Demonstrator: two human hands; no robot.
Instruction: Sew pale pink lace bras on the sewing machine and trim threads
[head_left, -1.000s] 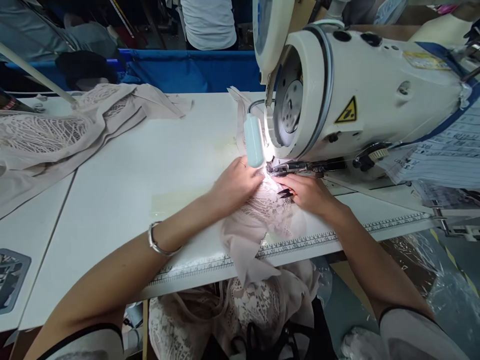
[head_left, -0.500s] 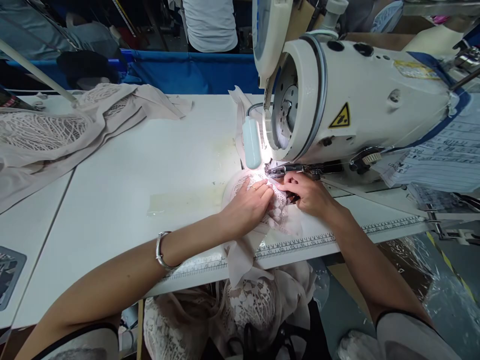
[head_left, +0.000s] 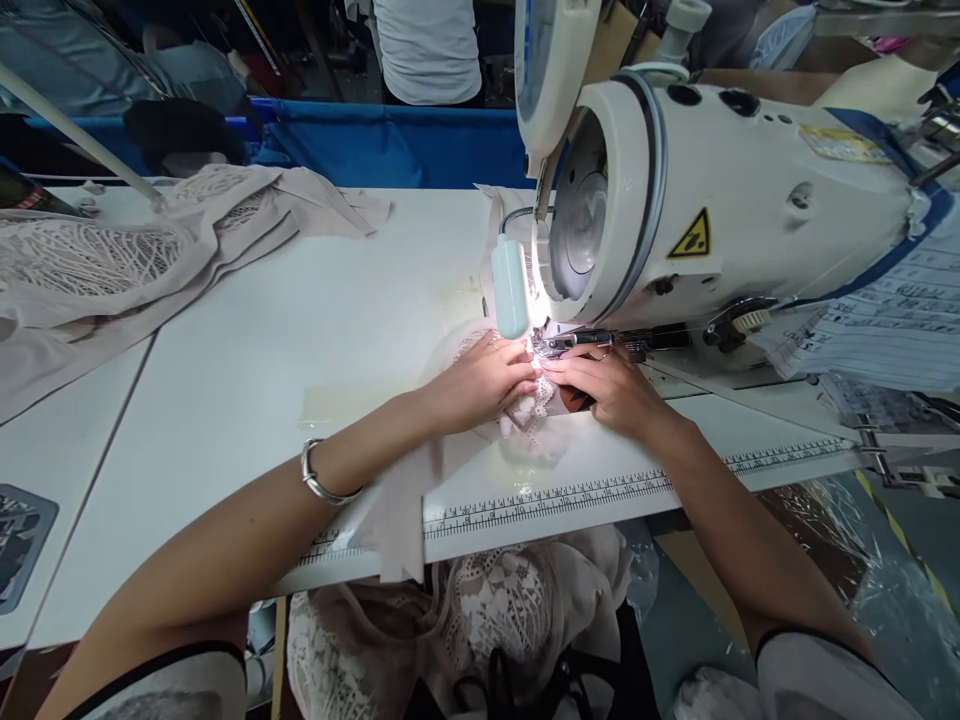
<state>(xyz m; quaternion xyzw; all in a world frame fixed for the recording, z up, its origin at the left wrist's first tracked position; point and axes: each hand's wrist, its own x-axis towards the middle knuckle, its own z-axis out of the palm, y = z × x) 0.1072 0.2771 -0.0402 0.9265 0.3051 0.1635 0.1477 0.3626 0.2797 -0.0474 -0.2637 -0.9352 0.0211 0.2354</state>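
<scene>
A pale pink lace garment piece (head_left: 529, 432) lies under the needle area of a white sewing machine (head_left: 750, 190). On its left part rests my left hand (head_left: 480, 385), fingers bent and closed on the lace close to the presser foot (head_left: 541, 343). My right hand (head_left: 611, 388) is at the right of the foot, its thumb and fingers pinching the fabric edge. A small dark brown thing shows below the right fingers; its kind is unclear. From under my left forearm a plain fabric strip (head_left: 401, 530) hangs over the table edge. The needle is hidden by glare.
A lit lamp (head_left: 511, 288) hangs just above the hands. More lace fabric (head_left: 90, 255) is heaped on the left of the table (head_left: 225, 345). A printed ruler (head_left: 555, 500) runs along the front edge. Further lace garments (head_left: 502, 600) lie on my lap. Paper sheets (head_left: 885, 310) hang at right.
My left hand has shifted left and its fingers have bent more. My right fingers have moved left towards the foot. The lace has turned and the hanging strip has swung left.
</scene>
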